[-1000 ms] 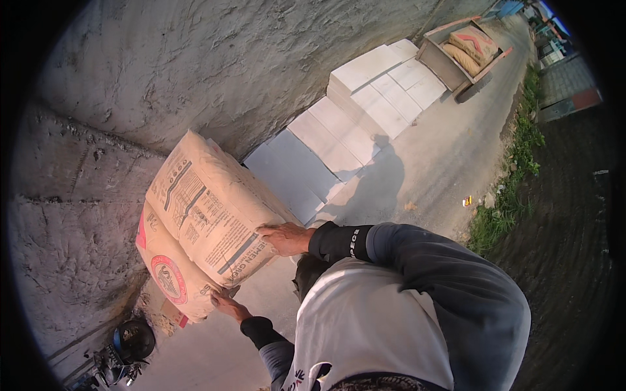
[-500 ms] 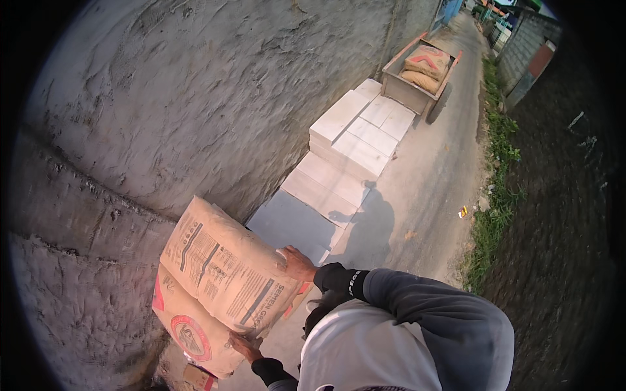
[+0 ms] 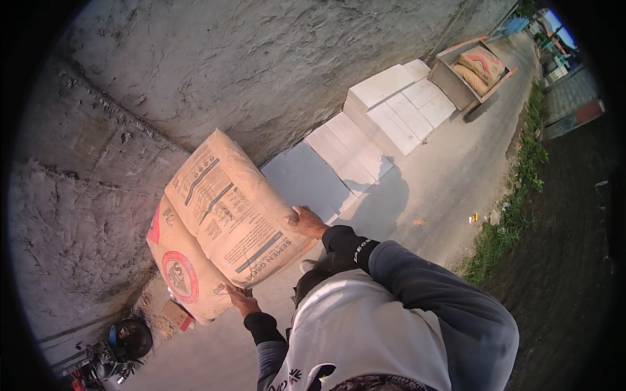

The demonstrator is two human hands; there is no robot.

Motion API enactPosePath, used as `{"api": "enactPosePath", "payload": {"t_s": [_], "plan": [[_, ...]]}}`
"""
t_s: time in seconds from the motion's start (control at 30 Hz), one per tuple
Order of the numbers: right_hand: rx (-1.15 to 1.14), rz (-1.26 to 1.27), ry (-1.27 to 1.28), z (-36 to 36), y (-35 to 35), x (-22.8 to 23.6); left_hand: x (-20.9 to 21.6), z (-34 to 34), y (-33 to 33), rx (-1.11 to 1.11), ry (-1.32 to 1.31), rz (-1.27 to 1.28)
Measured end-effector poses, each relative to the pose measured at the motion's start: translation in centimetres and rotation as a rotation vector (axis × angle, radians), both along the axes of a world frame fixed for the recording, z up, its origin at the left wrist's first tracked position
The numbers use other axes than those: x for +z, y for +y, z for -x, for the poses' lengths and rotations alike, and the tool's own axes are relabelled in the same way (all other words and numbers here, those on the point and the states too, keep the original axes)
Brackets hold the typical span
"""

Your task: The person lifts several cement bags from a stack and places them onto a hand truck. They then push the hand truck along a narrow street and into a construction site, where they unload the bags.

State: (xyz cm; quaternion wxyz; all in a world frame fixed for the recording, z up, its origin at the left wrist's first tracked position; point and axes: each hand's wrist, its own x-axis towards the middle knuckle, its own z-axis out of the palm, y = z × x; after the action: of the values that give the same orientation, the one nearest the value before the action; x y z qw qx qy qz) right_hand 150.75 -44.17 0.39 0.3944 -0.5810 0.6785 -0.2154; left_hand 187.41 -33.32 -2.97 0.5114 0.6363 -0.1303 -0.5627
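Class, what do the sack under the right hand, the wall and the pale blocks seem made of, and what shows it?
Sack: probably matte brown paper; it creases. Wall: likely rough cement plaster, grey and ridged. Blocks: perhaps lightweight concrete; pale, matte, straight-edged.

Most of the print is found on the tan bag [image 3: 244,218] – big dark capitals [image 3: 266,262] are set along the edge nearest the wearer, beside a dark bar [image 3: 259,253], with fine text, a line drawing [image 3: 215,199] and round icons further up. On the lower-left panel a red round emblem [image 3: 180,277] is printed, ringed with letters. White capitals are shown on the black right cuff [image 3: 347,245], a dark logo on the shirt [image 3: 372,313], and a red angular mark on the cart's sack [image 3: 483,61].
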Motion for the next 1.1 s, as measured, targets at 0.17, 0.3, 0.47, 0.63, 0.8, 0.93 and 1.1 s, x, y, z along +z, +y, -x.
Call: {"api": "enactPosePath", "payload": {"t_s": [0.17, 0.3, 0.47, 0.63, 0.8, 0.93, 1.1], "plan": [[0.036, -0.121, -0.059, -0.5, -1.4, 2.1, 3.9, 2.8, -2.4, 0.494, 0.192, -0.313], [0.097, -0.205, -0.196, -0.5, -2.0, 2.4, 2.6, 2.8, -1.7, 0.601, 0.327, -0.213], [0.159, -0.293, -0.243, 0.9, -2.8, 3.4, 0.0, 3.8, -1.2, 0.703, 0.457, -0.1], [0.287, -0.212, -0.181, 2.1, -4.1, 0.7, -1.2, 4.3, -1.5, 0.85, 0.479, -0.148], [0.277, -0.23, -0.232, 2.5, -4.3, -0.8, -0.6, 4.6, -2.3, 0.648, 0.382, -0.04], [0.265, -0.39, -0.367, 1.9, -4.3, 2.9, -1.6, 3.0, -1.9, 0.507, 0.358, 0.029], [0.086, -0.431, -0.408, 1.6, -7.0, 5.1, -0.9, 3.0, -2.2, 0.447, 0.312, -0.03]]}}
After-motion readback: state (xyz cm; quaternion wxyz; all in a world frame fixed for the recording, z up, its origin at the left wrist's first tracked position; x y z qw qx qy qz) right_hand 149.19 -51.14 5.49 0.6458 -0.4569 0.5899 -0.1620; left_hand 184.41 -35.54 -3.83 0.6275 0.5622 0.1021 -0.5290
